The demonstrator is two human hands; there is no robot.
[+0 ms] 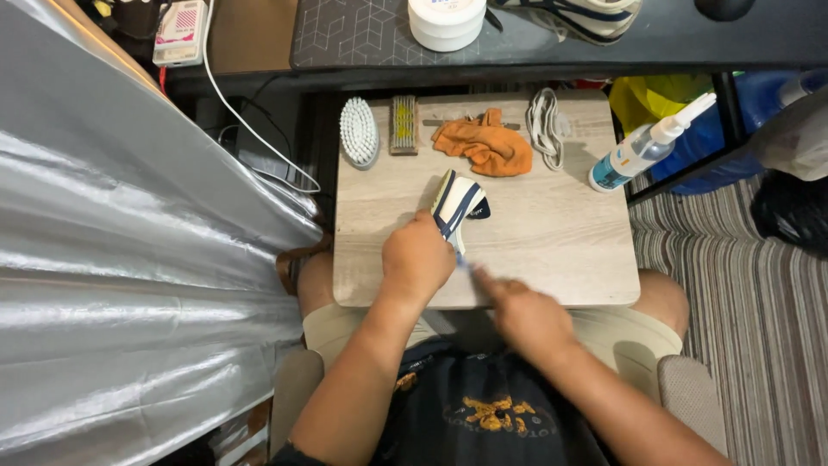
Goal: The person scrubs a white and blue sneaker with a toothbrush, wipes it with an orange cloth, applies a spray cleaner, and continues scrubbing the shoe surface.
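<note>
The left hand (417, 259) grips a white-and-navy sneaker (457, 203), its heel end hidden under the fingers. The right hand (522, 312), blurred, pinches something small beside it; what, I cannot tell. An orange cloth (487, 147) lies beyond on the surface (561, 233).

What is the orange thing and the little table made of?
The orange cloth looks like soft fabric, maybe microfibre: it lies crumpled in folds. The small table looks like pale wood or wood-print laminate: grain streaks show, with a matte finish.
</note>
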